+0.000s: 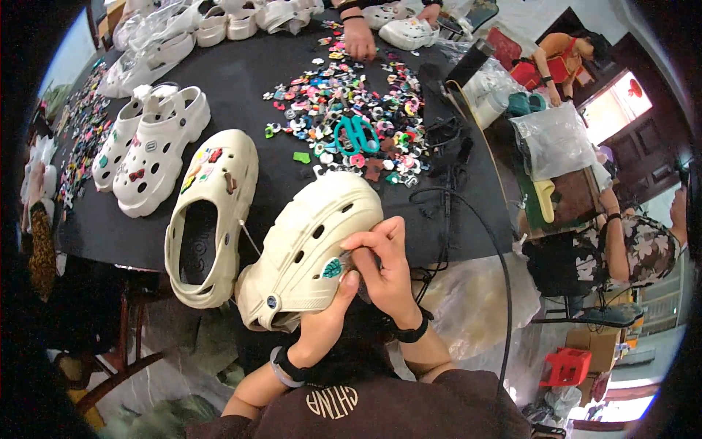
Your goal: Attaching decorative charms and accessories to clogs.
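I hold a cream clog (pixel 314 241) tilted at the near edge of the black table (pixel 241 80). My left hand (pixel 325 322) grips it from below at the toe side, thumb up by a green leaf charm (pixel 333 268) fixed on its upper. My right hand (pixel 384 271) rests on the upper beside that charm, fingertips pinched on something small that I cannot make out. The matching cream clog (pixel 208 212) lies on the table to the left, with several coloured charms on its upper.
A heap of small coloured charms (pixel 344 110) with teal scissors (pixel 356 135) lies mid-table. White clogs (pixel 150 146) stand at left and along the far edge. Another person's hands (pixel 360 36) work at the far side. Black cables (pixel 453 183) trail off the right edge. A person sits at right.
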{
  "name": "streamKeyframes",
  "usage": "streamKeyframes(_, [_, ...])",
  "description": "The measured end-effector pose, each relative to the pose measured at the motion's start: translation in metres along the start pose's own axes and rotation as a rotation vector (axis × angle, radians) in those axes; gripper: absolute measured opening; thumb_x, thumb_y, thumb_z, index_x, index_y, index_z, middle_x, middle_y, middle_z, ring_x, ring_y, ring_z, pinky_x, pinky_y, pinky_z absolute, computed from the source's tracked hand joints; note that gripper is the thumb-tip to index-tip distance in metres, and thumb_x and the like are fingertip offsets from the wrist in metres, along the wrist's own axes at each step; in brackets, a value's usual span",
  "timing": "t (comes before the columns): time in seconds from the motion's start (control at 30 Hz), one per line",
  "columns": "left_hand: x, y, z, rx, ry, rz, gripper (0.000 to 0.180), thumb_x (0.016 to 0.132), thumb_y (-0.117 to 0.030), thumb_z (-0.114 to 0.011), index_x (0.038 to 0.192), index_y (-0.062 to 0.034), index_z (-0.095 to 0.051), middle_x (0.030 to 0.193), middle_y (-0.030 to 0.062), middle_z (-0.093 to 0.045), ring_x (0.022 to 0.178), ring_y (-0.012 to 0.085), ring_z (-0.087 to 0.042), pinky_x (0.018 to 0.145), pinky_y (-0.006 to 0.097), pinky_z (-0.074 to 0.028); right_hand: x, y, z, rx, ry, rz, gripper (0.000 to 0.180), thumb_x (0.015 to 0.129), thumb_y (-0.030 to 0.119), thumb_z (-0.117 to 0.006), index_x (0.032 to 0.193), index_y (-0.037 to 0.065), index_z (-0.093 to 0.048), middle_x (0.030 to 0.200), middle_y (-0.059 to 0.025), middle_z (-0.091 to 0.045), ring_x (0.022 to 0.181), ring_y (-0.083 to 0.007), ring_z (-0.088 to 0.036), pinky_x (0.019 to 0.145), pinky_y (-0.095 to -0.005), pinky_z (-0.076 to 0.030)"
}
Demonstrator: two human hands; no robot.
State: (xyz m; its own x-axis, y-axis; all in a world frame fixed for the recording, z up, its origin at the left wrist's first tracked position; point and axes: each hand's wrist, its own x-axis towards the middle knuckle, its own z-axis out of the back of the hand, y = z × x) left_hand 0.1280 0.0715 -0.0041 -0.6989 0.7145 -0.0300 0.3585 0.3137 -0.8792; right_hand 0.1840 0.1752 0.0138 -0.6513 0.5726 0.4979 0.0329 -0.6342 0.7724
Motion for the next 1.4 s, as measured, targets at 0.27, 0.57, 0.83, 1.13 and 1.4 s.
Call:
streamKeyframes(0.27, [0.004, -0.006, 0.000, -0.060, 0.060, 0.041, 0.032, 0.083, -0.003, -0.061, 0.113, -0.0001, -0.052, 0.105, 0.0038, -0.056, 0.095, 0.0117, -0.053, 0.082, 0.025, -0.042, 0.009, -0.007, 0.014, 0.042, 0.172, 0.016, 0.027, 0.075, 0.005, -0.067, 0.101, 0.010, -0.060, 0.088, -0.0033, -0.034, 0.081, -0.0149, -0.039, 0.068, -0.0225, -0.039])
streamKeyframes(0.57, [0.001, 0.009, 0.009, -0.212, -0.021, -0.021, 0.036, 0.092, -0.019, -0.050, 0.122, -0.0002, -0.045, 0.116, 0.0067, -0.050, 0.098, 0.0137, -0.050, 0.083, 0.028, -0.041, 0.014, 0.002, -0.012, 0.006, -0.047, -0.070, 0.032, 0.063, 0.019, -0.080, 0.077, 0.008, -0.053, 0.085, -0.0024, -0.034, 0.075, -0.0117, -0.038, 0.057, -0.0206, -0.036])
streamKeyframes(0.83, [0.004, -0.002, 0.003, -0.191, -0.057, 0.002, 0.040, 0.093, -0.022, -0.049, 0.127, -0.0022, -0.040, 0.125, 0.0075, -0.048, 0.111, 0.0170, -0.047, 0.094, 0.032, -0.037, 0.014, -0.009, -0.032, -0.091, -0.310, 0.122, 0.019, 0.071, 0.011, -0.066, 0.070, 0.007, -0.048, 0.074, -0.0045, -0.039, 0.066, -0.0171, -0.039, 0.057, -0.0277, -0.035])
streamKeyframes(1.13, [0.008, -0.006, -0.007, -0.195, -0.122, -0.010, 0.037, 0.093, -0.024, -0.048, 0.122, -0.0012, -0.045, 0.118, 0.0070, -0.051, 0.106, 0.0151, -0.049, 0.091, 0.030, -0.038, 0.015, -0.018, -0.032, -0.012, -0.339, 0.139, 0.019, 0.072, 0.014, -0.067, 0.076, 0.007, -0.051, 0.073, -0.0060, -0.043, 0.063, -0.0187, -0.043, 0.053, -0.0287, -0.038])
streamKeyframes(1.4, [0.012, -0.009, -0.008, -0.286, -0.158, -0.002, 0.037, 0.093, -0.018, -0.049, 0.123, 0.0018, -0.043, 0.119, 0.0092, -0.051, 0.106, 0.0152, -0.049, 0.092, 0.028, -0.037, 0.020, -0.020, -0.034, 0.072, -0.322, 0.150, 0.016, 0.076, 0.011, -0.065, 0.077, 0.005, -0.050, 0.076, -0.0056, -0.041, 0.062, -0.0138, -0.042, 0.052, -0.0246, -0.036])
